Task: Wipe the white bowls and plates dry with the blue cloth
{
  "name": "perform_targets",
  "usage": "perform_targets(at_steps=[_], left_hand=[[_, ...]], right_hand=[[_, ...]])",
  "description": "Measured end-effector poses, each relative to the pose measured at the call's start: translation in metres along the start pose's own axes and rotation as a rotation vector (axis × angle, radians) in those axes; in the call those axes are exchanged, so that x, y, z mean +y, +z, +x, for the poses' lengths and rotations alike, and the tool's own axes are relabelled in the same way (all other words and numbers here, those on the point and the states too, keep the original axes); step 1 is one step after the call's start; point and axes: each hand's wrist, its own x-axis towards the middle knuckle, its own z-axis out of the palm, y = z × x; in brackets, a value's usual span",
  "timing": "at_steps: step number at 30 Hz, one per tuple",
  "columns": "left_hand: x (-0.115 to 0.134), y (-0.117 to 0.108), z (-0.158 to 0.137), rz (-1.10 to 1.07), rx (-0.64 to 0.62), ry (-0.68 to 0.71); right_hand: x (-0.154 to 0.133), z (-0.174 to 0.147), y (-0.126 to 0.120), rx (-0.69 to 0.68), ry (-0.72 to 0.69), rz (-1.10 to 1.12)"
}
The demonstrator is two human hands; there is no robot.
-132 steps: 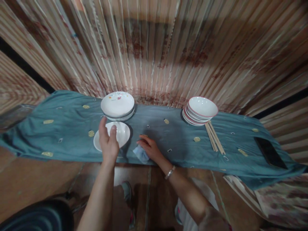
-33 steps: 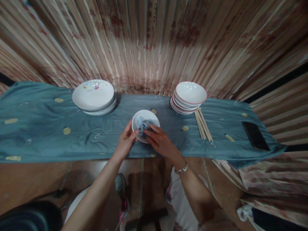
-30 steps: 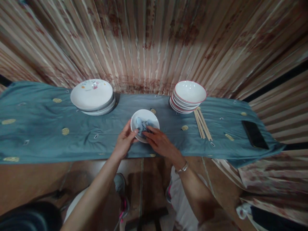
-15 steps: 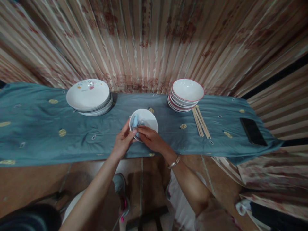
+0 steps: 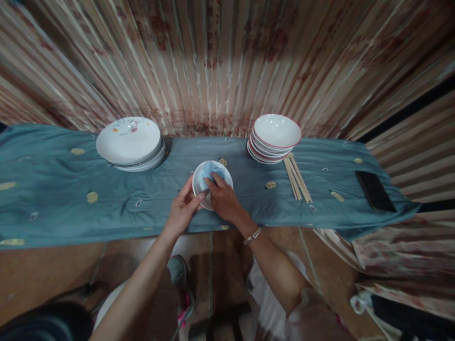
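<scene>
Near the table's front edge, a small white bowl (image 5: 229,181) is tipped toward me. My left hand (image 5: 183,203) grips its left rim, thumb over the edge and fingers behind. Inside the bowl lies a light-blue cloth (image 5: 209,169), somewhat blurred. My right hand (image 5: 222,196) reaches into the bowl and presses the cloth against its inner wall with the fingers. A bracelet circles the right wrist. The underside of the bowl is hidden.
A stack of white plates (image 5: 130,142) with a flower pattern stands at the back left. Red-rimmed bowls (image 5: 277,131) are stacked at the back right, with several wooden chopsticks (image 5: 296,177) beside them. A black phone (image 5: 375,190) lies on the blue tablecloth (image 5: 64,189).
My right hand has pushed the cloth from the bowl's left side up across its far inner wall. The cloth is more spread out. My left hand keeps its hold on the rim.
</scene>
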Motion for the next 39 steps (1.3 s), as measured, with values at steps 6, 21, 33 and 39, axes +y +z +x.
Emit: perform_targets(at_steps=[6, 21, 33, 39], left_hand=[[0.003, 0.001, -0.002, -0.005, 0.004, 0.007], [0.004, 0.002, -0.002, -0.024, 0.009, -0.006], [0.001, 0.000, 0.001, -0.015, 0.005, 0.002], [0.001, 0.001, 0.001, -0.016, 0.019, 0.004]], right_hand=[[-0.005, -0.003, -0.012, -0.019, 0.087, -0.221], [0.012, -0.008, -0.028, -0.148, 0.061, -0.051], [0.032, -0.003, -0.024, -0.321, 0.034, 0.689], [0.019, -0.002, -0.016, -0.205, 0.002, 0.974]])
